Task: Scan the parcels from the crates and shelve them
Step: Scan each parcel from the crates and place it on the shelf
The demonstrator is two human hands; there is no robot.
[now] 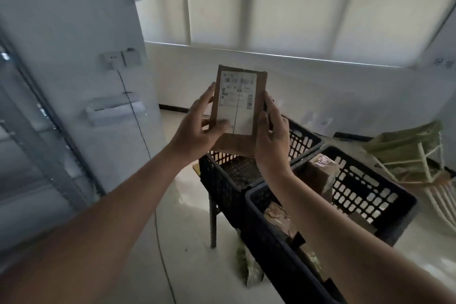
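currently a flat cardboard parcel (238,108) is held upright above the far crate (303,139), label turned toward the camera, probably so the barcode can be read for scanning. it is pinched at its left edge by the left hand (197,123) and gripped along its right edge by the right hand (271,136). more parcels (318,173) are left in the near crate (370,195).

Pale floor (187,205) under a dark-legged stand (213,219) bearing two black crates (370,205).
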